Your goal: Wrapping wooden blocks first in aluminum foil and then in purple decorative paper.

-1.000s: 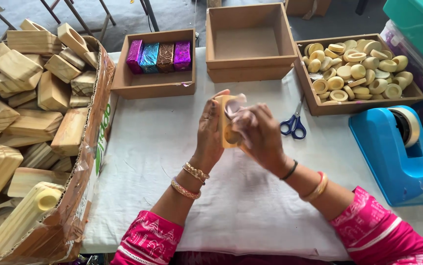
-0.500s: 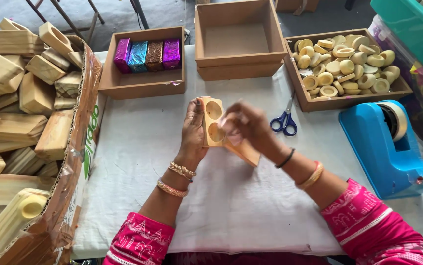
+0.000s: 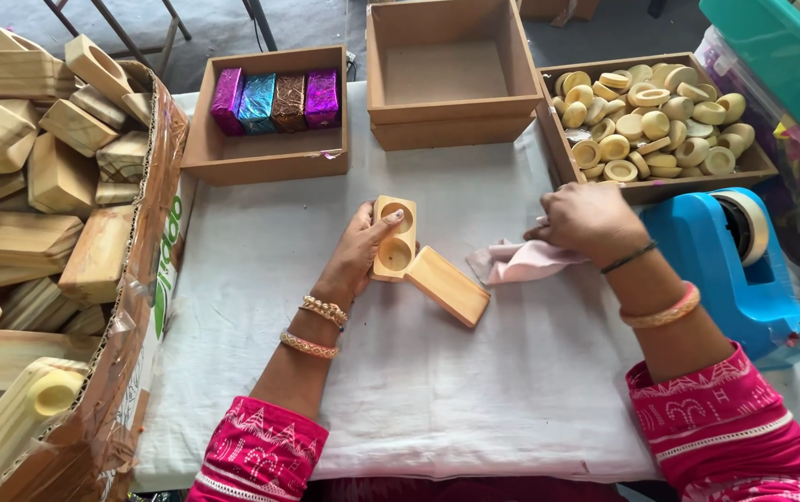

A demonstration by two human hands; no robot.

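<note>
The wooden block with two round hollows (image 3: 393, 238) lies near the middle of the surface (image 3: 437, 390), hollows up, its long axis running twelve to six o'clock with the far end tipped very slightly toward one o'clock. The left hand (image 3: 355, 253) holds it from the nine o'clock side, thumb hooked over the upper rim and fingers curled along the edge. Touching its lower corner at about four o'clock lies a plain wooden block (image 3: 446, 284), solid face up, its long axis slanting from ten to four o'clock. At three o'clock from that, the right hand (image 3: 588, 221) is closed on a pale pink cloth (image 3: 516, 263), which rests crumpled on the surface just beside the plain block. By my reading, the step in hand is steadying the hollowed piece while the cloth is gripped; a wipe of the hollows would call for carrying the cloth toward nine o'clock while the left hand keeps the block from sliding. Farther out, at twelve o'clock sits an empty brown tray (image 3: 446, 74); at eleven a tray of foil-wrapped blocks (image 3: 275, 99); at one a tray of small round wooden cups (image 3: 655, 116); at three a blue tape dispenser (image 3: 744, 270); at nine a carton of wooden blocks (image 3: 47, 204).
</note>
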